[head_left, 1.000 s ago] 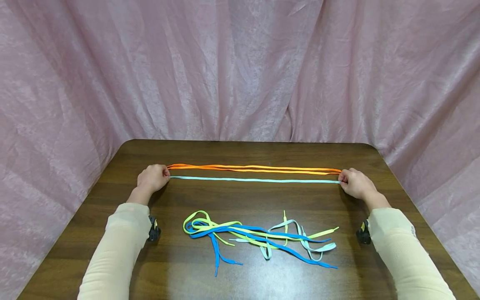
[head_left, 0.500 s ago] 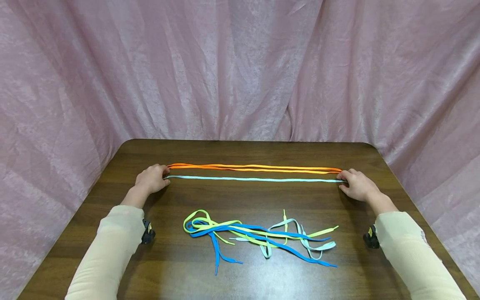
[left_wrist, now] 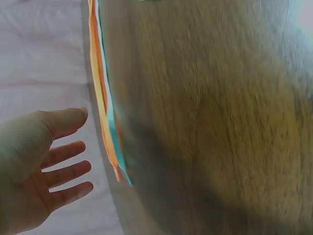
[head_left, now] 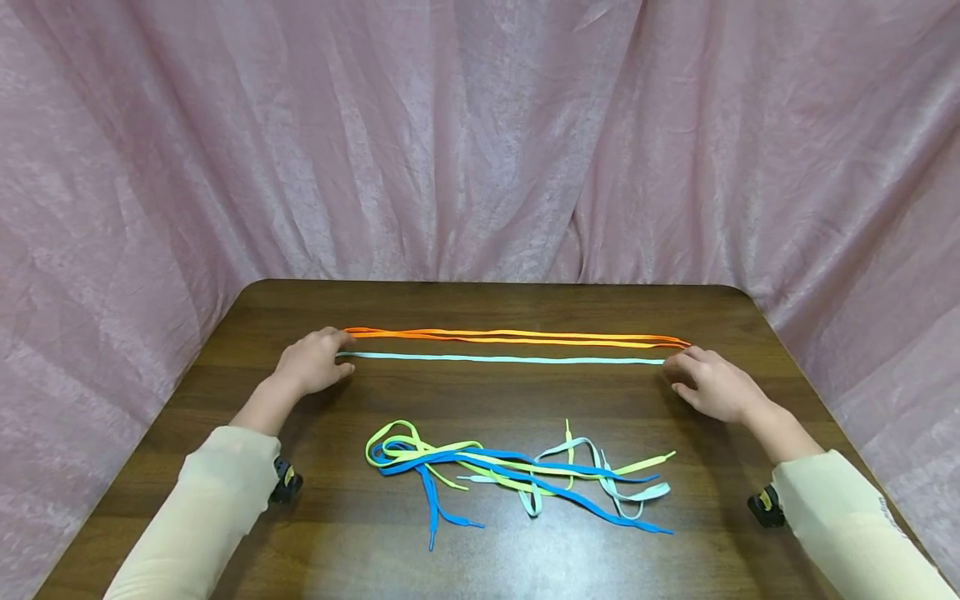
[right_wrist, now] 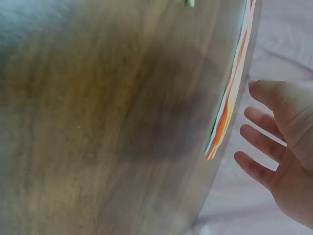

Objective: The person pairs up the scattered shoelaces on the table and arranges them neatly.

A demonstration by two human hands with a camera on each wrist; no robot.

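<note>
Orange shoelaces lie stretched side by side across the far part of the table. Just nearer runs a straight light blue shoelace. Over the left ends of these laces hovers my left hand, its fingers loose around nothing. My right hand is likewise above the right ends, fingers apart and holding nothing. Both wrist views show a gap between fingers and laces. Closer to me lies a loose tangle of a blue shoelace, a yellow-green shoelace and a pale blue shoelace.
The brown wooden table has rounded far corners. Behind it and along both sides hangs a pink velvet curtain. Small black devices sit at both wrists.
Both hands held the light blue shoelace's ends a second ago. They have let go and lifted slightly, with the forearms drawn outward. The lace stays straight below the orange ones.
</note>
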